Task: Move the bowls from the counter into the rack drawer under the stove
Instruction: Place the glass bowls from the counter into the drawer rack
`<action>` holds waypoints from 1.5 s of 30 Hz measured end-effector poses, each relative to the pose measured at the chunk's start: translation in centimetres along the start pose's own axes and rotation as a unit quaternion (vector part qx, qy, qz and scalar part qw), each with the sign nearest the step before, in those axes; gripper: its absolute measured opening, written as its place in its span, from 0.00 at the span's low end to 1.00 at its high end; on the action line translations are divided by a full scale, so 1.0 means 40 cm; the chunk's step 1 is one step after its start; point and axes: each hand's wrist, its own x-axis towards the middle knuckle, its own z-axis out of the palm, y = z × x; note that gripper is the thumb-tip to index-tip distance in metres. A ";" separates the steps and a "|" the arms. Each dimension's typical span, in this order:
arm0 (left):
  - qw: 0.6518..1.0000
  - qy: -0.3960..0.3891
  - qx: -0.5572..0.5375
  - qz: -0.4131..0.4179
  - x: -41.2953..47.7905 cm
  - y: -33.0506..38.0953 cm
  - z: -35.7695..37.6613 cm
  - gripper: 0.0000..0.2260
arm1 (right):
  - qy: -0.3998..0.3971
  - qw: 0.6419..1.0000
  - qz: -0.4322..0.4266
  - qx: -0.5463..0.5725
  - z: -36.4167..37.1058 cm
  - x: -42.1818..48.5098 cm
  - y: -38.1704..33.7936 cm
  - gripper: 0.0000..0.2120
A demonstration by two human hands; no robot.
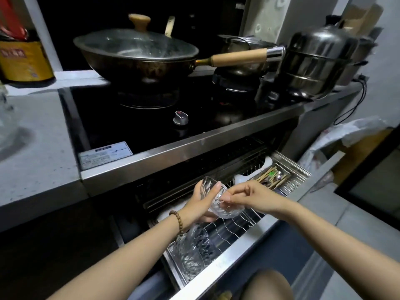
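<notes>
Under the stove the steel rack drawer (249,239) is pulled out. Above its wire rack I hold a clear ribbed glass bowl (225,207), tilted on its side. My left hand (200,205) grips it from the left with the thumb on the rim. My right hand (246,194) pinches its right edge with the fingertips. Several more ribbed glass bowls (194,250) stand on edge in the rack's near left part, partly hidden by my left forearm. On the grey counter at far left, a blurred clear glass object (6,126) shows at the frame edge.
A lidded wok (136,50) with a wooden handle sits on the black stove (151,118). A steel steamer pot (320,59) stands at the right. Chopsticks and spoons (272,177) and a white dish (242,178) lie in the drawer's far end. My knee (266,284) is below the drawer front.
</notes>
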 end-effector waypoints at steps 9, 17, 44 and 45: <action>0.974 0.014 0.228 0.005 0.073 -0.171 -0.053 0.35 | 0.029 0.991 0.119 0.045 0.008 0.089 0.119 0.12; 0.841 0.014 0.541 0.021 0.095 -0.347 -0.128 0.43 | 0.047 0.958 0.279 0.051 0.025 0.188 0.218 0.10; 0.776 0.048 0.626 0.057 0.101 -0.401 -0.126 0.35 | -0.124 0.901 0.406 0.084 0.093 0.335 0.345 0.08; 0.776 0.046 0.627 0.057 0.100 -0.400 -0.125 0.35 | -0.131 0.900 0.406 0.085 0.101 0.335 0.347 0.08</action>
